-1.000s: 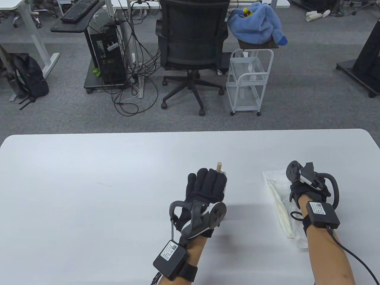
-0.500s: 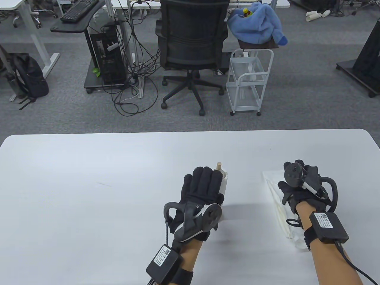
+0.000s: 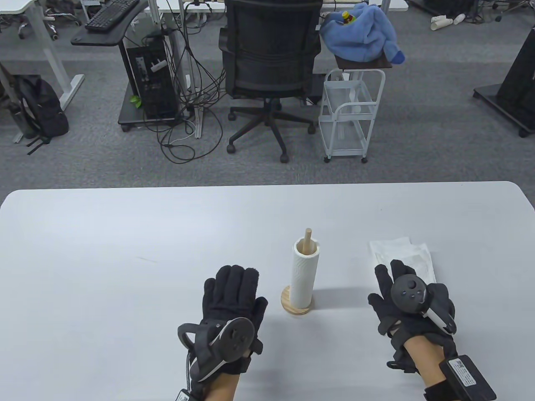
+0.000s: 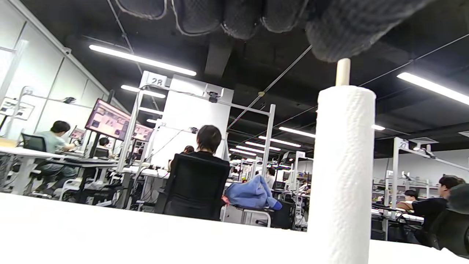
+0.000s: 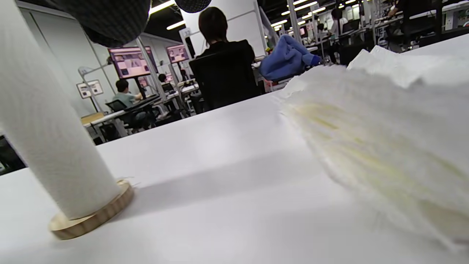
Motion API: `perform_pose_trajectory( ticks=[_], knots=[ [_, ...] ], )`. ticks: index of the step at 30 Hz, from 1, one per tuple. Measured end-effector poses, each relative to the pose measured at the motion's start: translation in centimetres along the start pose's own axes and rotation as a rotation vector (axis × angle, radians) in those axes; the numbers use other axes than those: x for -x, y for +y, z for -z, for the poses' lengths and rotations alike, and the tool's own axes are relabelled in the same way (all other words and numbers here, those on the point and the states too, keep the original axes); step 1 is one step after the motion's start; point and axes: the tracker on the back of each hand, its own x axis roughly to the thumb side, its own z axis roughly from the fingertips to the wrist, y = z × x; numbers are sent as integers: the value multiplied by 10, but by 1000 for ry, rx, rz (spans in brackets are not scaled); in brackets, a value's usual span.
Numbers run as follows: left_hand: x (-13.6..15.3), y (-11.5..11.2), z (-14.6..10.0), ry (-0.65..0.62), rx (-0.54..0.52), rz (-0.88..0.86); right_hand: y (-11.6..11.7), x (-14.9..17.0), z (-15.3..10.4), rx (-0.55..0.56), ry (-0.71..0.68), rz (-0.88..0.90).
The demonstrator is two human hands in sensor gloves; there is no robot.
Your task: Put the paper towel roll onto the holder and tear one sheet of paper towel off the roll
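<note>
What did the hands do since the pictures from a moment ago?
The left hand let go of the paper towel roll and pulled back toward the person, fingers open. The right hand drew back off the torn sheet, uncovering it. The roll, the holder and the sheet stayed put.

Bright, even overhead tube light. Desk (image 3: 125,234) near blown-out white, soft shadow toward 3 o'clock from roll (image 3: 304,275). Right wrist view: sheet (image 5: 384,139) blurred.
</note>
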Motion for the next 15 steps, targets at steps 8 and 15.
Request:
perform_pose_trajectory(
  ticks=[8,15],
  knots=[
    [13,-7,-14,23,39,31,19,-8,-19,-24,-18,49],
    [25,-26,-16,60,90,-31,35,-4,-17,-82,-30,115]
  ],
)
